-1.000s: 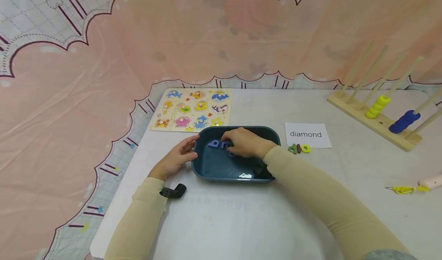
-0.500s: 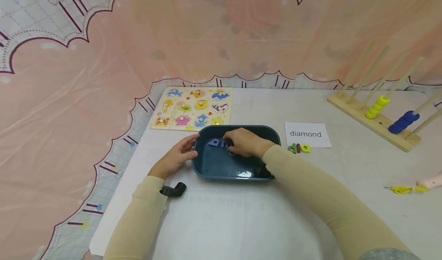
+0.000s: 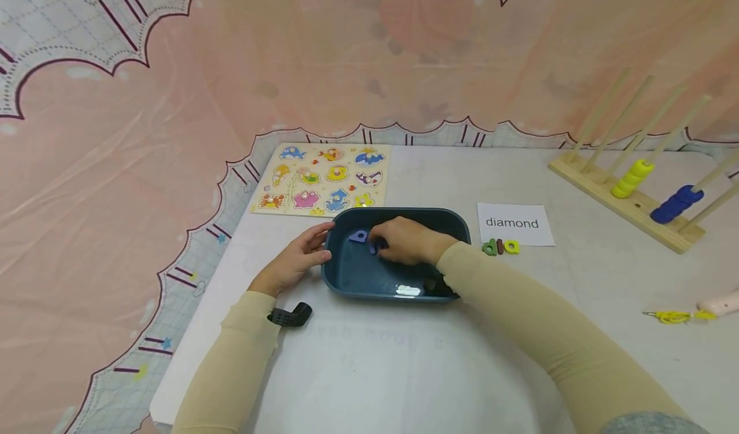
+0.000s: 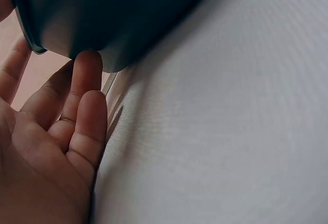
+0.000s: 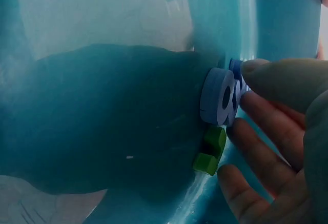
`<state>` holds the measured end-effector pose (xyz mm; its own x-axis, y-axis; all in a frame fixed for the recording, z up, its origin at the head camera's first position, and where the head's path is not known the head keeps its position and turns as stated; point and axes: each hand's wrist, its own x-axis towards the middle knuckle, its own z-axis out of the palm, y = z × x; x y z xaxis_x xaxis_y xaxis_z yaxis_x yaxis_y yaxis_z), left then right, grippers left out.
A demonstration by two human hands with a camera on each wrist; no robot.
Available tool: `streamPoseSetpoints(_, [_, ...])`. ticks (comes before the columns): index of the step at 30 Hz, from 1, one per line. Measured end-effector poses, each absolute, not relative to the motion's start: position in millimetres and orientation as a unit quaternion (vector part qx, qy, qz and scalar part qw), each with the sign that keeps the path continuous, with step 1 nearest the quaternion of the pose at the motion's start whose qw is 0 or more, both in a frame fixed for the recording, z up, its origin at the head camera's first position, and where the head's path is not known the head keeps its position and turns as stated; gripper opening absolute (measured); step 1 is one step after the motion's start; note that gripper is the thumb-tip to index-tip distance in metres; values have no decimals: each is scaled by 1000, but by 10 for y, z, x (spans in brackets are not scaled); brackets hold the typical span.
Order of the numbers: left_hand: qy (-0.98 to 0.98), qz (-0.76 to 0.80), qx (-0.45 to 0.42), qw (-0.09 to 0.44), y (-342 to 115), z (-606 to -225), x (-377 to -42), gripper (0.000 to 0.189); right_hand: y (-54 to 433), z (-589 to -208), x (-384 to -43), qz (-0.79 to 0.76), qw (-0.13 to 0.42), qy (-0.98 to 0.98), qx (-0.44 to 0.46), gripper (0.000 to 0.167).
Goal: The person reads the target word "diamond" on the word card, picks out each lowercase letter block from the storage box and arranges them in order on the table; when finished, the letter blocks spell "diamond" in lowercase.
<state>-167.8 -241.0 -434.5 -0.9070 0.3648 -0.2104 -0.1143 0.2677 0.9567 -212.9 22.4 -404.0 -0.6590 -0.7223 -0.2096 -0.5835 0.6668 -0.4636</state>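
Observation:
A dark blue tray (image 3: 369,290) stands on the white table. My left hand (image 3: 294,261) touches its left end, fingertips against the outer wall and rim. Inside, my right hand (image 3: 407,240) pinches a small purple letter (image 5: 236,67) between thumb and fingers; its shape is mostly hidden. Beside it, in the right wrist view, are a lilac letter with a hole (image 5: 212,96) and a green letter (image 5: 207,160). Another purple letter (image 3: 358,236) lies at the tray's back left. Right of the tray is a card (image 3: 514,224) reading "diamond", with green, brown and yellow letters (image 3: 511,247) along its lower edge.
Behind the tray lies a sea-animal peg puzzle (image 3: 320,181). A wooden bead stand (image 3: 629,203) with yellow and blue beads is at the back right. A yellow cord (image 3: 674,317) with a pink handle lies at the right. A dark object (image 3: 435,285) sits in the tray's front right.
My right fingers have closed in on a purple letter, which shifted and is now mostly covered. The left hand keeps its place at the tray's end.

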Motion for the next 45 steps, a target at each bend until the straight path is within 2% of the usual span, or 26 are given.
streamPoseSetpoints(31, [763,608,91,201,-2412,-4354,-1667,65,183,-4070,-2134,-161,183,903,-354,28])
streamPoseSetpoints(45, [761,608,88,207,-2417,-4345,-1676,67,256,-3896,-2128,-195,140,894,-378,26])
